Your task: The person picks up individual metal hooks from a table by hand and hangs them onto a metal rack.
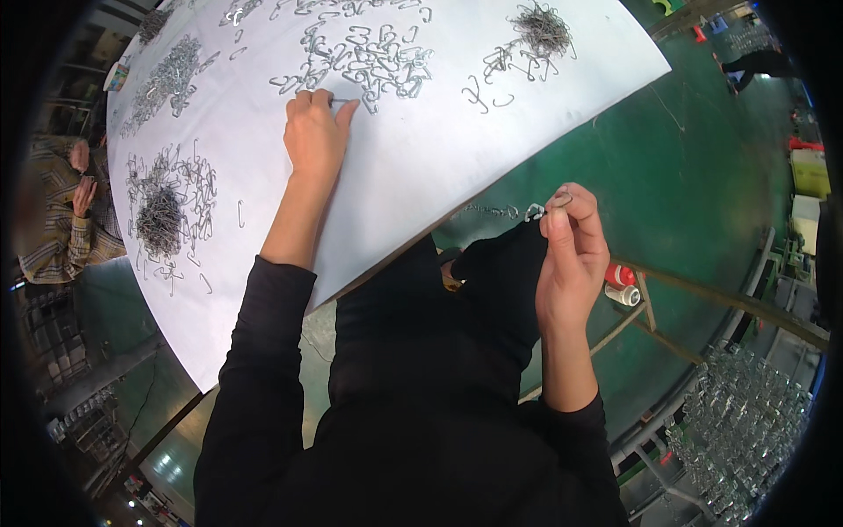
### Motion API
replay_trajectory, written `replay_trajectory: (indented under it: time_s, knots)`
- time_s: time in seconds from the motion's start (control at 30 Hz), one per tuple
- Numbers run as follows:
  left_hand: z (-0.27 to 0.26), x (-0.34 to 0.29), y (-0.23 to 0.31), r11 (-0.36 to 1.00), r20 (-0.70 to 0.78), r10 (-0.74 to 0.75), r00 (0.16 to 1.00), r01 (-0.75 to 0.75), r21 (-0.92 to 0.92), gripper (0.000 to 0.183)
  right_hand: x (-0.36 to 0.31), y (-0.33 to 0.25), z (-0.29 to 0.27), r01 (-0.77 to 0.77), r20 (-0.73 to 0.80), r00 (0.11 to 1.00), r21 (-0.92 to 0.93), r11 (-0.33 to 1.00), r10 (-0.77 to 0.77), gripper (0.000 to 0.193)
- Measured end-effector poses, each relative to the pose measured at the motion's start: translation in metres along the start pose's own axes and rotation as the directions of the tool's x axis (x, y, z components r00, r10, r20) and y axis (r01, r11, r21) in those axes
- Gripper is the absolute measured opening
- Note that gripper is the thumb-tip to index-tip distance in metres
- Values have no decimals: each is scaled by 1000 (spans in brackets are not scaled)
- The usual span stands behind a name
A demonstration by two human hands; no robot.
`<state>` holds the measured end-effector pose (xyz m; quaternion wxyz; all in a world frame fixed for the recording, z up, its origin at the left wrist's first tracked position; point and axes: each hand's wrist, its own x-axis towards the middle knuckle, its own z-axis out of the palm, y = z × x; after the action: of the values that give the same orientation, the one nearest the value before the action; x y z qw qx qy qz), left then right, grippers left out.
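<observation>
Pinch one wire hook [338, 102] with left hand [314, 132] fingertips from loose pile [369, 57]; keep right hand [571, 250] closed on chain end [533, 211].

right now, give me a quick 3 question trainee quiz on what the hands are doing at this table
1. True or false: the left hand rests on the white table at a pile of wire hooks.
2. What does the right hand pinch? A) a red can B) a small metal link on a chain C) a pencil
3. Fill in: the floor is ____ in colour.

Key: 1 true; 2 B; 3 green
</observation>
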<state>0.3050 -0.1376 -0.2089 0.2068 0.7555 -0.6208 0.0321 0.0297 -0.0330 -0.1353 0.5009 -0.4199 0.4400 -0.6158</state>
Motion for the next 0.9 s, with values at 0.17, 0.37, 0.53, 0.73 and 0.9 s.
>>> replay_trajectory:
  time_s: [0.17,0.37,0.53,0.73,0.9]
  knots:
    - [7,1,-7,976,-21,-203,979,200,-89,49,-3,-1,-3,17,-14,1000,-3,1000,-17,6]
    - [-4,14,-17,932,141,-204,969,236,-276,44,-6,-1,-2,5,-6,1000,5,1000,-5,6]
    - [-17,7,12,752,196,-173,965,258,-606,19,-5,2,-3,49,3,999,-49,998,-49,7]
    - [-85,-40,118,404,321,140,937,242,-882,11,-4,13,-9,123,21,992,-202,972,-121,8]
    - [-107,-54,148,341,228,215,950,146,-929,6,-4,12,-5,185,59,983,-263,947,-176,8]
